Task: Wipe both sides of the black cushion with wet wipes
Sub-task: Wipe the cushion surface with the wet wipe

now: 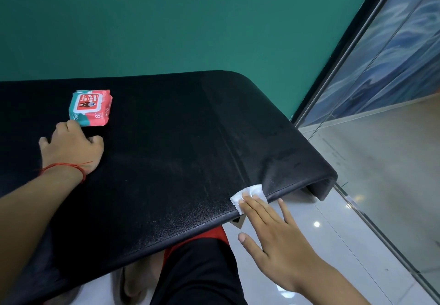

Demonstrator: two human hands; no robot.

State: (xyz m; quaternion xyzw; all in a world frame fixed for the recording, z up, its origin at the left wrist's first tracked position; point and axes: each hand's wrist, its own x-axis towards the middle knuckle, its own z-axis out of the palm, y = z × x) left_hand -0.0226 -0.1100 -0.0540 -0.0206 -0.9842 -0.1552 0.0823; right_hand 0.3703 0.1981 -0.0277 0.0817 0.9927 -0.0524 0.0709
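Note:
A long black cushion (166, 152) fills the middle of the head view, its right end curving down. My right hand (276, 235) presses a white wet wipe (247, 194) with straight fingers against the cushion's near front edge, close to the right end. My left hand (71, 146) rests on the cushion's top at the left, fingers loosely curled and holding nothing, just below a red and teal pack of wipes (91, 107) that lies flat on the cushion.
A green wall (190, 19) stands behind the cushion. A glass partition with a metal frame (357, 71) runs along the right side. Glossy pale floor tiles (333, 238) lie below, and my dark-trousered leg (197, 273) is under the cushion's front edge.

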